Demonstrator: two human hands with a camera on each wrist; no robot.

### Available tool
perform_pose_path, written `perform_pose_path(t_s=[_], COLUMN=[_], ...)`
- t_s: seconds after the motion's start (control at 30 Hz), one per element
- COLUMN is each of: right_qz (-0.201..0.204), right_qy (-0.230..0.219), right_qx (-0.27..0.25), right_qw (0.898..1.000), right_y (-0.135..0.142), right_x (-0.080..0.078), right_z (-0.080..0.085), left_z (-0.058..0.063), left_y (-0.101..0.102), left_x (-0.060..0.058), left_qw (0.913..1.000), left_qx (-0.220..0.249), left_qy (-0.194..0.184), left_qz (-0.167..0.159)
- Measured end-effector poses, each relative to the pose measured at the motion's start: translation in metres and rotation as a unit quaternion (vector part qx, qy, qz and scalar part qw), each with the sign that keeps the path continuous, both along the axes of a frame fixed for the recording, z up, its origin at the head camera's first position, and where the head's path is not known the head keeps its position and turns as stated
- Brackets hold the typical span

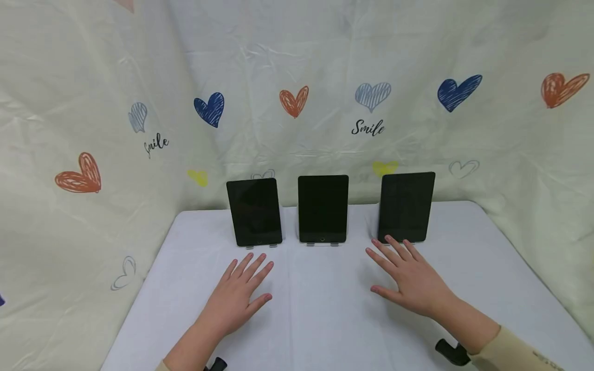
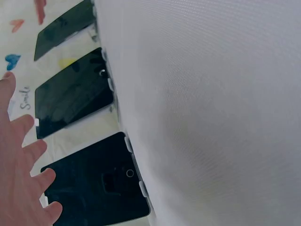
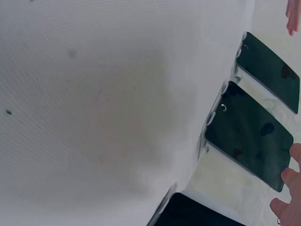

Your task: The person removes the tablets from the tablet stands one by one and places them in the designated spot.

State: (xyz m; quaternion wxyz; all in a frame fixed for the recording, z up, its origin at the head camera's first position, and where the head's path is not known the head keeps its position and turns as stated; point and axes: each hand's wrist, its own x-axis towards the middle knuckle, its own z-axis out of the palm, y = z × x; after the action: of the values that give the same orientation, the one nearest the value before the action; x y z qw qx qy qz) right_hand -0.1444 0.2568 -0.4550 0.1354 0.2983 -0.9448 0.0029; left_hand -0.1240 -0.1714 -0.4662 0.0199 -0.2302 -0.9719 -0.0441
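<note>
Three black tablets stand upright in a row on stands, their screens dark: a left tablet, a middle tablet and a right tablet. My left hand has its fingers spread, in front of the left tablet and holding nothing. Likewise spread, my right hand is near the right tablet, its fingertips overlapping that tablet's lower edge in the head view; contact cannot be told. In the left wrist view the left tablet is the nearest one, with my left fingers in front of its edge.
A white cloth covers the table. Behind and at the sides hangs a pale curtain printed with hearts and the word "Smile". Small clear supports hold the tablets' lower edges. Dark wrist devices sit beneath both forearms.
</note>
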Motion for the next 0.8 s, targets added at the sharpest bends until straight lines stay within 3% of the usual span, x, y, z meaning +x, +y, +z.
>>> perform_pose_path(t_s=[0.23,0.8], right_qz=[0.008,0.012], right_qy=[0.007,0.008], right_qx=[0.000,-0.017], right_qw=[1.000,1.000], right_y=[0.001,-0.004], right_x=[0.000,-0.002], right_z=[-0.001,-0.002], left_z=[-0.001,-0.007], left_y=[0.001,-0.002], left_x=[-0.002,-0.010], left_qw=[0.9999,0.9957], left_qx=[0.012,0.062], left_qy=[0.003,0.065], left_qz=[-0.004,-0.021])
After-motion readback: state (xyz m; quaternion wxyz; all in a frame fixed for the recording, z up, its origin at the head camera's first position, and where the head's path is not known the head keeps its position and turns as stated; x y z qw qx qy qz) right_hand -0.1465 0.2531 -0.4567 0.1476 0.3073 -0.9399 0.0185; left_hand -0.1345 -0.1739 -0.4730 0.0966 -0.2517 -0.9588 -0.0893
